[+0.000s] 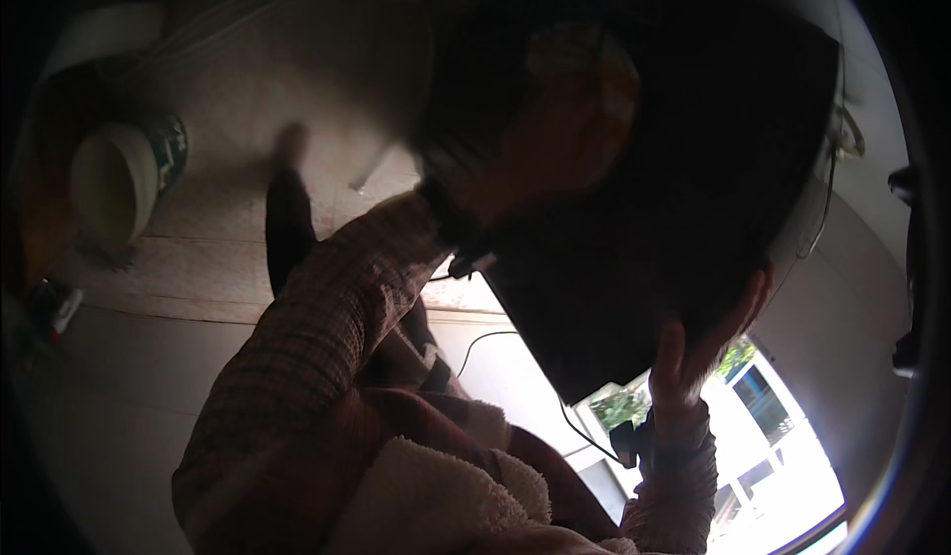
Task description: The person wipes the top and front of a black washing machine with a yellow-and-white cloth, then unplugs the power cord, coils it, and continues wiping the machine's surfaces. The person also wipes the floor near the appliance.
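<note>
A large, dark flat panel [594,310] fills the upper right of the view and stands tilted in front of me. My right hand [695,347] grips its lower right edge, thumb on the near face and fingers around the side. Across the panel's upper part reaches my left hand [550,135], blurred and in deep shade. A pale and orange piece, apparently a cloth [583,61], is under and beyond its fingers. Black straps with small boxes sit on both wrists, and a thin cable [583,425] runs to the right one. Shadow hides the panel's details.
To the left, a pale bucket [115,184] lies on its side on the tiled floor [223,265]. My foot [290,146] is on that floor. Bright window panes [765,406] stand at lower right. A cord [826,213] hangs along the wall [862,258].
</note>
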